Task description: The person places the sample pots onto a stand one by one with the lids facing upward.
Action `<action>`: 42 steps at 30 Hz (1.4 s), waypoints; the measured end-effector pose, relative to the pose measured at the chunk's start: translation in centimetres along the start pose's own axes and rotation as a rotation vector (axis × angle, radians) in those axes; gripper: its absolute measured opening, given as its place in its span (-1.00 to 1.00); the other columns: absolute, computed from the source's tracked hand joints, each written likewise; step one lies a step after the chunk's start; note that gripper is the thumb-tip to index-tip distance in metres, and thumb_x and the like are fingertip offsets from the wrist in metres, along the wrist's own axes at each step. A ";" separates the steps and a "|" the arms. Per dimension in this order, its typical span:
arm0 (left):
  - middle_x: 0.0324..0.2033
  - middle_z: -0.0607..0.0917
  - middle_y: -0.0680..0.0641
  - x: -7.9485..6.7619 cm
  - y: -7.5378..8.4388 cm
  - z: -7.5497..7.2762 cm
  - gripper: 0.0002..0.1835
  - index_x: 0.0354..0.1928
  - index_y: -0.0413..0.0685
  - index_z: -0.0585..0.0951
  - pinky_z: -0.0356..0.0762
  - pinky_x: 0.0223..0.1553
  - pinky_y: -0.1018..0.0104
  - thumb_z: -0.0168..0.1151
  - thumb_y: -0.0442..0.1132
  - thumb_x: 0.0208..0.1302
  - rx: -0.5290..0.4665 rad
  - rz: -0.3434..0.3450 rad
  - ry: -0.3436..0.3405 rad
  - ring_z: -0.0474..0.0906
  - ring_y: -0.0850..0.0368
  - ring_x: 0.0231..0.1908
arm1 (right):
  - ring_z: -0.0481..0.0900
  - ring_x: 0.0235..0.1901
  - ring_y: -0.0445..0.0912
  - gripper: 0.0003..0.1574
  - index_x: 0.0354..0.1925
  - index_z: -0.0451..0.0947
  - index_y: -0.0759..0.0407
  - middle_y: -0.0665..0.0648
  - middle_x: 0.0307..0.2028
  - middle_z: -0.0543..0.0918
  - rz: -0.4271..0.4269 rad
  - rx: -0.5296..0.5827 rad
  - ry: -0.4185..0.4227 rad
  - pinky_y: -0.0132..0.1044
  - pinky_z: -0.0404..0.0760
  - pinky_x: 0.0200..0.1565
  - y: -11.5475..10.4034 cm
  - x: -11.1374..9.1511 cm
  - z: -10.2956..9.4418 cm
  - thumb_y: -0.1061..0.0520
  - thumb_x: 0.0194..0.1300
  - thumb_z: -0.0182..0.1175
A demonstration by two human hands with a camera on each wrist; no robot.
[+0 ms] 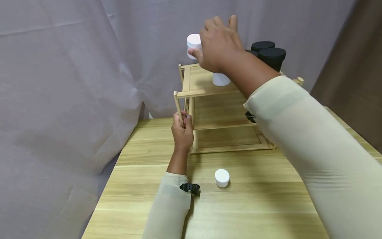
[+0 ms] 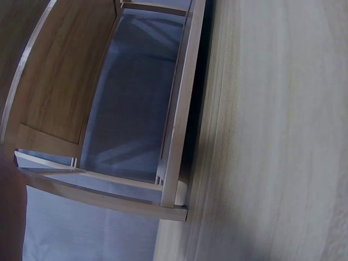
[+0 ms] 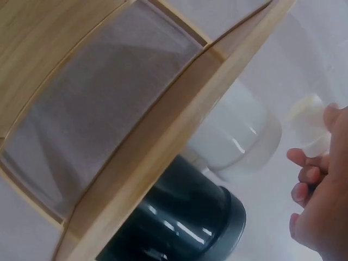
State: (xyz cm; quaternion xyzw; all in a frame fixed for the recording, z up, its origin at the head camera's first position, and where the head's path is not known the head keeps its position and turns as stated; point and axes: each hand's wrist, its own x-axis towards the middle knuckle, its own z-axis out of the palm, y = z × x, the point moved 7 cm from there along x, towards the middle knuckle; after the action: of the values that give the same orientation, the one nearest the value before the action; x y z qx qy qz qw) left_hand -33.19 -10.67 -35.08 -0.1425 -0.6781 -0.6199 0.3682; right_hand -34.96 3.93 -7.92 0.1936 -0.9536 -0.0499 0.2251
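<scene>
My right hand [image 1: 221, 44] pinches a small white lidded jar [image 1: 193, 44] above the top shelf of a light wooden rack [image 1: 194, 79]. In the right wrist view, thumb and fingers hold that jar [image 3: 307, 125] out past a larger white container [image 3: 234, 130]. On the top shelf, this larger white container [image 1: 221, 79] is partly hidden behind my right hand. Lower down, my left hand [image 1: 182, 131] grips the rack's front left upright. Only a dim part of the left hand [image 2: 11, 212] shows at the edge of the left wrist view.
Several black lidded containers [image 1: 272, 56] stand on the top shelf's right side, partly behind my right forearm. Another small white jar [image 1: 222, 178] sits on the wooden table [image 1: 137, 186] in front of the rack. Grey curtains [image 1: 74, 83] hang behind and to the left.
</scene>
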 end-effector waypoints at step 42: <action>-0.46 0.39 0.13 -0.2 0.6 1.4 -0.80 0.07 -0.38 0.50 0.27 -0.49 0.51 0.20 -0.39 0.56 -0.066 -0.033 -0.026 0.28 0.35 -0.53 | -0.32 0.68 0.51 -0.04 0.54 0.36 0.38 0.60 0.65 -0.12 0.040 -0.301 -0.254 0.56 -0.26 0.60 -0.5 1.2 5.2 -0.37 0.72 -0.28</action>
State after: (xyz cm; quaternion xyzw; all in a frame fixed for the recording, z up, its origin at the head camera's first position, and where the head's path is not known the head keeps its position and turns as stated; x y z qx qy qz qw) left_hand -33.13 -9.16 -34.72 -0.1516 -0.6642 -0.6460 0.3442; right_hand -38.08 3.01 -12.16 0.1308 -0.9598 -0.2115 0.1301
